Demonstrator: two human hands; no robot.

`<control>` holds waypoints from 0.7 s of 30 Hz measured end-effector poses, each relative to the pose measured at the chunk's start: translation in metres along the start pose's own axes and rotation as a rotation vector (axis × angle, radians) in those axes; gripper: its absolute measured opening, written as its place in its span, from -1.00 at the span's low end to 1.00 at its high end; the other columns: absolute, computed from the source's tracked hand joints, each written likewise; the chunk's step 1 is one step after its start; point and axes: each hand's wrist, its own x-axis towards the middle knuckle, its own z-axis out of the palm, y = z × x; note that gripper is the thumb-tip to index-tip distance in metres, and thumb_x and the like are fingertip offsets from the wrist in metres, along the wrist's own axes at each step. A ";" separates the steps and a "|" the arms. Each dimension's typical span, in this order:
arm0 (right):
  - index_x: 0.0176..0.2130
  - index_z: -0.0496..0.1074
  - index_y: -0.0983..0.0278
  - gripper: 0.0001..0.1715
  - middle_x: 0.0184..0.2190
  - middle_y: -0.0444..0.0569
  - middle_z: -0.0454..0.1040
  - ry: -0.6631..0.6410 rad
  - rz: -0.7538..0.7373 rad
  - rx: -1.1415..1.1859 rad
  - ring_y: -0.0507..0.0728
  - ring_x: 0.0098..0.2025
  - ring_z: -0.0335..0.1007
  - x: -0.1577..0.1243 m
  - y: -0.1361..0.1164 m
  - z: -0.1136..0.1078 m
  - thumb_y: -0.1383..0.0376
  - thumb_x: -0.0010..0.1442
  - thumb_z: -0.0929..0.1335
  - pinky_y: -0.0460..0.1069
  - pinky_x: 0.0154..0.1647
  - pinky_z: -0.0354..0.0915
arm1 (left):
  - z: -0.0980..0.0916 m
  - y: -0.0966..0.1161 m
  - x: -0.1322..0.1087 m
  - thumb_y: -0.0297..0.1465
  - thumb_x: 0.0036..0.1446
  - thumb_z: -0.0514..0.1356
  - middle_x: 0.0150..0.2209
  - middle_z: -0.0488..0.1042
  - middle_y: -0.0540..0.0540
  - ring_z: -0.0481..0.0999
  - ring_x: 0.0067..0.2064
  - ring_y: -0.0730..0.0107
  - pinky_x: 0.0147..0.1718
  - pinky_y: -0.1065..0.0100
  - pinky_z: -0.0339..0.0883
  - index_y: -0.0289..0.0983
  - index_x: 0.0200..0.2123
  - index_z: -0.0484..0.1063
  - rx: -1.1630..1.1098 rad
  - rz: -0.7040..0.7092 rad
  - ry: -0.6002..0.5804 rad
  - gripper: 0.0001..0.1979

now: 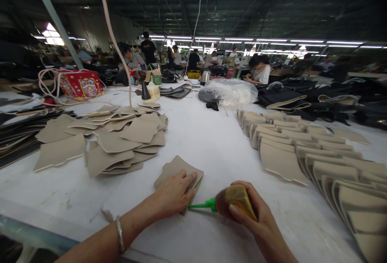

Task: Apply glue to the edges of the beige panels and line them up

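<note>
My left hand (173, 193) lies palm down on a small stack of beige cut pieces (178, 169) on the white table (205, 142), its fingers pressing the stack flat. My right hand (250, 214) is wrapped round a yellowish squeeze bottle (238, 200) with a green nozzle (202, 205). The nozzle points left, its tip at the edge of the stack under my left hand.
A loose heap of beige pieces (111, 140) lies at the left. Overlapping rows of the same pieces (305, 150) run along the right. Dark pieces (18, 130) are stacked at far left, a plastic bag (231, 91) at the back, and several workers behind.
</note>
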 end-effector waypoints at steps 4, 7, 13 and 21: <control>-0.11 0.25 0.18 -0.50 -0.32 -0.11 0.41 0.020 0.017 -0.032 0.22 -0.26 0.35 -0.001 0.003 -0.001 0.01 0.03 0.38 0.04 -0.20 0.21 | 0.002 -0.001 0.001 -0.23 0.23 -0.12 -0.08 0.38 -0.14 0.46 -0.13 0.13 -0.11 0.16 0.29 -0.14 0.23 0.13 -0.008 0.014 0.001 -0.49; -0.09 0.23 0.17 -0.48 -0.33 -0.12 0.39 -0.052 0.031 0.014 0.21 -0.28 0.35 -0.002 0.006 -0.002 0.00 0.03 0.38 0.03 -0.24 0.21 | 0.003 -0.002 0.000 -0.23 0.24 -0.12 -0.07 0.37 -0.16 0.45 -0.12 0.11 -0.11 0.14 0.30 -0.16 0.24 0.12 -0.010 0.018 0.003 -0.48; -0.07 0.21 0.14 -0.48 -0.32 -0.17 0.39 -0.020 0.048 0.026 0.17 -0.27 0.33 -0.004 0.006 -0.004 0.02 0.04 0.39 0.00 -0.21 0.19 | 0.003 -0.002 -0.001 -0.23 0.24 -0.12 -0.08 0.37 -0.14 0.46 -0.14 0.15 -0.11 0.17 0.30 -0.14 0.23 0.13 -0.019 0.007 0.012 -0.50; -0.07 0.19 0.14 -0.49 -0.35 -0.19 0.39 -0.023 0.011 -0.024 0.15 -0.31 0.34 0.007 0.011 -0.011 0.04 0.06 0.39 -0.02 -0.26 0.22 | 0.002 -0.001 0.000 -0.24 0.24 -0.12 -0.09 0.37 -0.13 0.46 -0.15 0.16 -0.12 0.18 0.29 -0.13 0.23 0.13 -0.020 0.007 0.002 -0.50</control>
